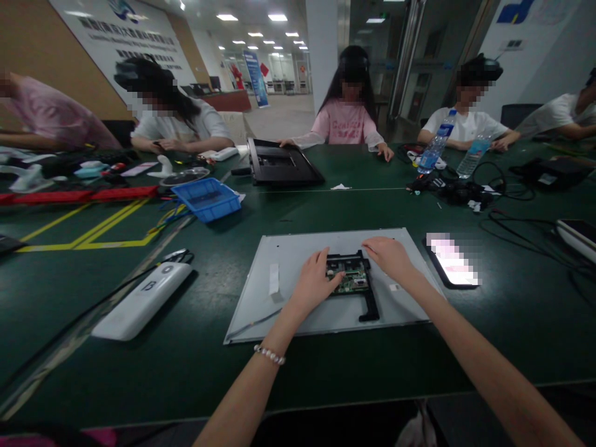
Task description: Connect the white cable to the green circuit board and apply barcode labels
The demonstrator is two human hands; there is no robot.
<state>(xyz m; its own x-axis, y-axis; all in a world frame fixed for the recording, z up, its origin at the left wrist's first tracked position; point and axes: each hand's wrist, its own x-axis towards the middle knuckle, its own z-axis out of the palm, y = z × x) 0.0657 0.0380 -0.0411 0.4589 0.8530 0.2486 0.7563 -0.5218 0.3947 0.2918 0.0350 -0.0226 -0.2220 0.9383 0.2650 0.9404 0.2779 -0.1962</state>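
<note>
A green circuit board point(354, 280) sits in a black plastic frame point(371, 304) on a pale flat panel point(298, 320). My left hand point(313, 279) grips the board's left side, its thumb over the board and its fingers by the frame's edge. Close to the frame's upper right corner, my right hand point(388, 256) is closed in a pinch. Whatever sits between those fingertips, if anything, is too small to make out. A white strip point(274, 279) lies on the panel's left part, and a thin cable runs towards its lower left corner.
Left of the panel lies a white power bank point(144, 301) with a black cable; behind it is a blue tray point(208, 200). A phone point(451, 261) lies to the right. Across the table, a person's hand touches a black monitor casing point(284, 162). Bottles point(436, 144) and cables stand far right.
</note>
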